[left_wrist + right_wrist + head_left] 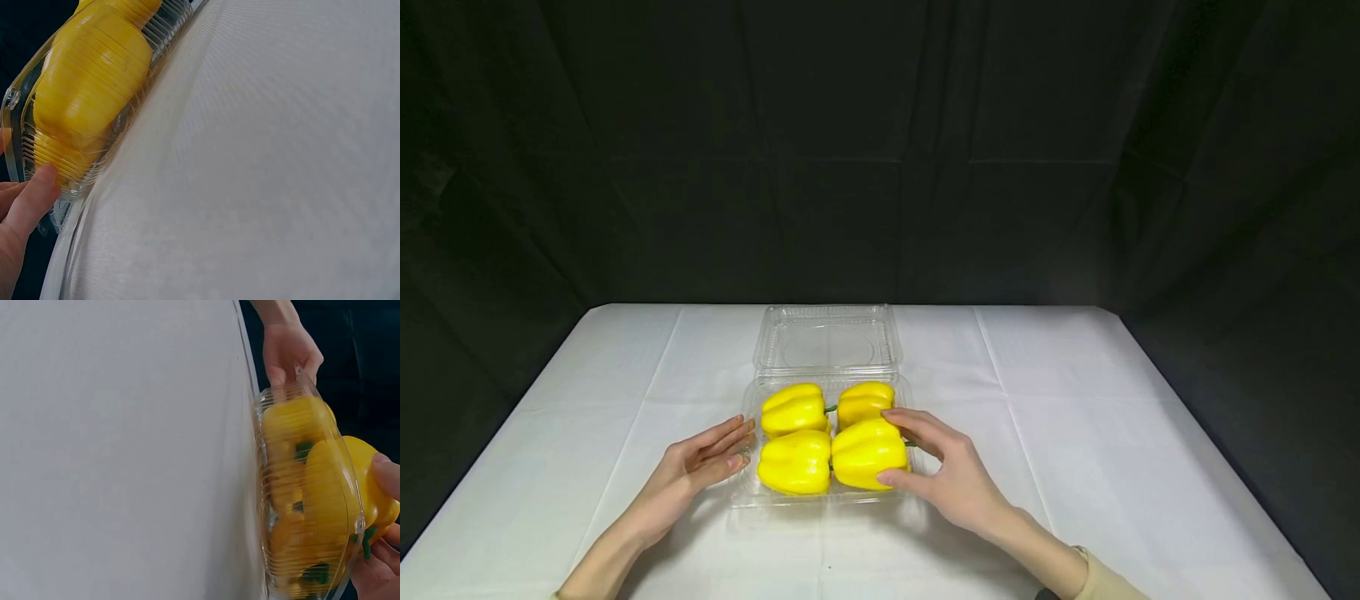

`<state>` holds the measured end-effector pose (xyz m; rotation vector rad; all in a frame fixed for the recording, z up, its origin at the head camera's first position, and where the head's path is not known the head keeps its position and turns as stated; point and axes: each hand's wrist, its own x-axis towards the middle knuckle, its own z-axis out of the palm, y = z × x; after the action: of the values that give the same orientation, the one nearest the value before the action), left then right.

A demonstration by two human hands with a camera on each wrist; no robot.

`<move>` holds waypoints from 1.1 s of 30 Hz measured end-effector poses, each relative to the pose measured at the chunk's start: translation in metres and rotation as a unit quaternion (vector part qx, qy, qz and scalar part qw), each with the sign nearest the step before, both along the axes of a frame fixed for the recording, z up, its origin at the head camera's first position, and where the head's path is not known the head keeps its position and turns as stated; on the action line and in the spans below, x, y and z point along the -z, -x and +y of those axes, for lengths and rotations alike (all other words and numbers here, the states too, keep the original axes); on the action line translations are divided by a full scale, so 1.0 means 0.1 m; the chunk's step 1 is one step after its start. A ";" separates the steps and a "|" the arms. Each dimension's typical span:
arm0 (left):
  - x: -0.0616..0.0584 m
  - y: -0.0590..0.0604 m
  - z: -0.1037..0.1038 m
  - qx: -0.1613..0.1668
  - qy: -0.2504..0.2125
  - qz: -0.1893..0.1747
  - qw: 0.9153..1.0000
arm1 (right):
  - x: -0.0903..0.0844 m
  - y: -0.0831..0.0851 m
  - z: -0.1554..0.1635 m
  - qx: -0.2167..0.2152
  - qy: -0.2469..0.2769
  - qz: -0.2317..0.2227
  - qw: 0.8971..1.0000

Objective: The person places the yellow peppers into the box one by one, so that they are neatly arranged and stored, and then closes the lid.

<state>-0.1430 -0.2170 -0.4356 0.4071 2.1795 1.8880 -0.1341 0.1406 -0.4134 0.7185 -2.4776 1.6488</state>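
Note:
My right hand (958, 477) holds the front right yellow bell pepper (867, 452) between thumb and fingers. In the right wrist view that pepper (359, 469) is tilted and juts above the rim of the clear plastic container (350, 487), its green stem hanging by my fingers. Three more yellow peppers lie in the base: one front left (794, 463), one back left (793, 409), one back right (863, 399). My left hand (688, 468) is at the container's left side, fingers extended. In the left wrist view its thumb (39, 194) is against the ribbed wall, or very near it.
The hinged lid (827, 343) lies folded back behind the base, toward the far table edge. A white cloth (1075, 433) with fold creases covers the table. Black curtains (880, 150) hang behind it and at both sides.

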 end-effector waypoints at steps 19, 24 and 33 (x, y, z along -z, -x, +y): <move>0.00 0.02 -0.01 -0.004 0.012 -0.017 1.000 | 0.13 -0.03 -0.04 -0.005 -0.045 0.111 0.993; 0.01 0.01 -0.02 -0.006 0.009 -0.019 1.000 | 0.10 -0.01 0.00 -0.023 -0.049 0.093 0.994; 0.01 0.01 -0.01 -0.006 0.014 -0.018 1.000 | 0.08 -0.02 0.01 -0.009 -0.052 0.088 0.995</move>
<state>-0.1440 -0.2183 -0.4362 0.3535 2.1872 1.8553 -0.1319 0.1414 -0.4215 0.8585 -2.4521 1.4045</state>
